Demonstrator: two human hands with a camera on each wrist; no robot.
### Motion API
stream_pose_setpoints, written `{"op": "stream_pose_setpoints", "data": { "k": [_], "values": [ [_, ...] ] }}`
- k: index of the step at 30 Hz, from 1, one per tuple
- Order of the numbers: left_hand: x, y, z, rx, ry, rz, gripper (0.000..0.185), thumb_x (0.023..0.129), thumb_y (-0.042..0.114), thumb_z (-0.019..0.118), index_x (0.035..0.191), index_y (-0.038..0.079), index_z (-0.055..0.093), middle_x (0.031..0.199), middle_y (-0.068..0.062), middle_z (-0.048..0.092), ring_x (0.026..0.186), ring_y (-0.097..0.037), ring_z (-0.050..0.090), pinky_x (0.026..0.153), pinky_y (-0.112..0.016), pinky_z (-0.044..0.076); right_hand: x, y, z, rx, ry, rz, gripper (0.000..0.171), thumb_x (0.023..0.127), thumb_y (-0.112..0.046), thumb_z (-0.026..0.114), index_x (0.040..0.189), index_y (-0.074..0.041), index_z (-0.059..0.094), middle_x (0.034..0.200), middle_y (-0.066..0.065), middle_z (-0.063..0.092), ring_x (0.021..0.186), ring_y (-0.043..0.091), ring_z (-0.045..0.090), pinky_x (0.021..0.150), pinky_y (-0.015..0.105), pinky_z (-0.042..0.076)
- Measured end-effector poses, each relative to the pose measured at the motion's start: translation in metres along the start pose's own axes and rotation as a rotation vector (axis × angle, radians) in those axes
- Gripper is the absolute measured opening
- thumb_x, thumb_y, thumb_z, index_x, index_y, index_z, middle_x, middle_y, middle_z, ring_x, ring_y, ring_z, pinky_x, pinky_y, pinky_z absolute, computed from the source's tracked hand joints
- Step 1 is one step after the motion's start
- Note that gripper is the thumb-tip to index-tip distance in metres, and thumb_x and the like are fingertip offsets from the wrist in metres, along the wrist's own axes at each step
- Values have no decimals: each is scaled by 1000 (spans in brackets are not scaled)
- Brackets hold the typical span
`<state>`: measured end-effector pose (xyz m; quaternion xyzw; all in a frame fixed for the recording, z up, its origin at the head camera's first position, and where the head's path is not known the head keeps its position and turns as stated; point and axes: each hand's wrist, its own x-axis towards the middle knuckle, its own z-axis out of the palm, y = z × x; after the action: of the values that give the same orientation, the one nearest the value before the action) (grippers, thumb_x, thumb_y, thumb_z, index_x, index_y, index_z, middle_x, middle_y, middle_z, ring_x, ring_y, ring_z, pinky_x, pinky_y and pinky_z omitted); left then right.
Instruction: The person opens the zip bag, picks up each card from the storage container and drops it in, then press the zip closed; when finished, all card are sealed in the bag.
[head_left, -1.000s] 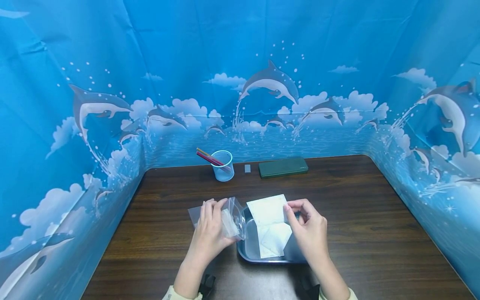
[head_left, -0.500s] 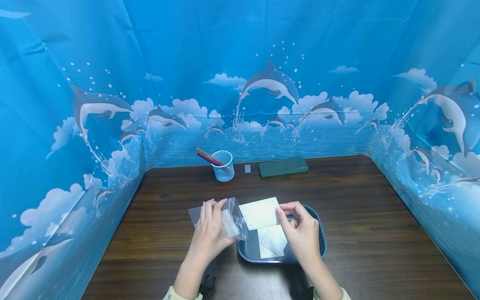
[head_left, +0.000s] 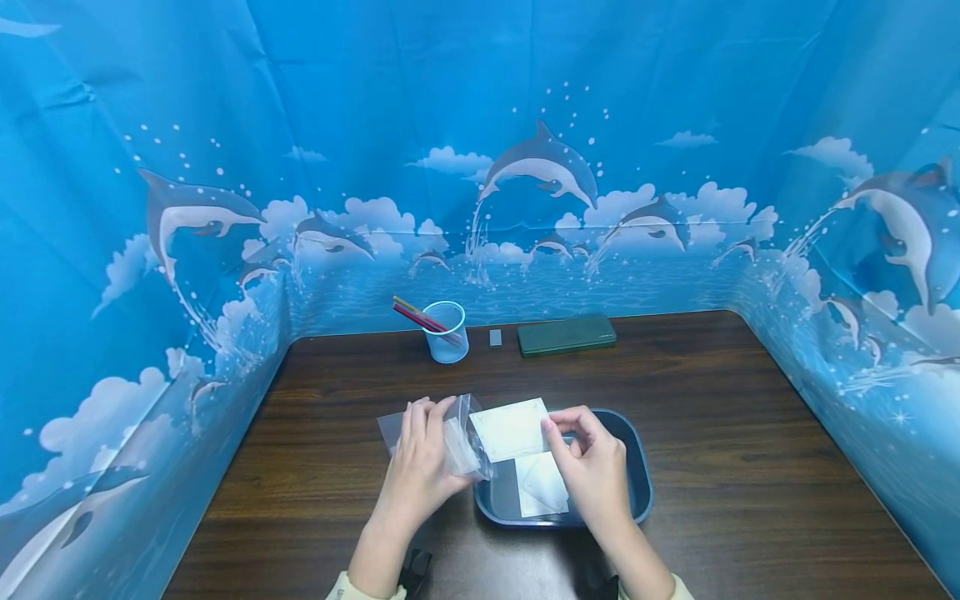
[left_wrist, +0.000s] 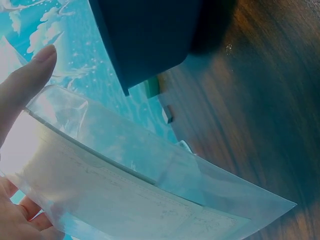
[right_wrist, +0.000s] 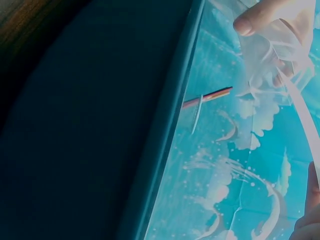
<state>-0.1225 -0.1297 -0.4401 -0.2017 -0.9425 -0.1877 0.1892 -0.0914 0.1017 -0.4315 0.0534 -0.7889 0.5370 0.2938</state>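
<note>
The left hand (head_left: 420, 467) grips a clear zip bag (head_left: 457, 437) open beside the dark tray (head_left: 637, 487) on the table (head_left: 750, 467), while the right hand (head_left: 592, 467) – fingers pinching a white sheet (head_left: 510, 429) – brings its edge to the bag's mouth, so sliding it in seemingly calls for a level push.

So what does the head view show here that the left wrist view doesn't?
Only the head view shows the right hand pinching the white square paper sheet, the translucent blue cup of coloured sticks and the dark green flat case. Only the left wrist view shows paper already inside the clear plastic zip bag. Both show the left hand holding that bag, the dark blue tray and the brown wooden table.
</note>
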Motion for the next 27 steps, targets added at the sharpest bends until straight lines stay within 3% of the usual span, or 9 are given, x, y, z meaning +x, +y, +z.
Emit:
{"op": "stream_pose_setpoints", "data": {
  "k": [16, 27],
  "values": [
    [0, 3, 1, 10, 9, 7, 115, 47, 45, 95, 139, 8, 37, 126, -17, 43, 126, -33, 35, 104, -53, 36, -4, 0, 12, -41, -49, -10, 9, 86, -25, 74, 93, -23, 69, 81, -20, 67, 41, 6, 34, 34, 24, 25],
    [0, 4, 1, 11, 6, 9, 113, 49, 42, 95, 140, 8, 37, 126, -16, 44, 128, -32, 35, 106, -52, 31, -5, 0, 15, -228, -19, -5, 11, 84, -33, 75, 90, -25, 72, 70, -26, 61, 43, 4, 32, 38, 24, 28]
  ]
}}
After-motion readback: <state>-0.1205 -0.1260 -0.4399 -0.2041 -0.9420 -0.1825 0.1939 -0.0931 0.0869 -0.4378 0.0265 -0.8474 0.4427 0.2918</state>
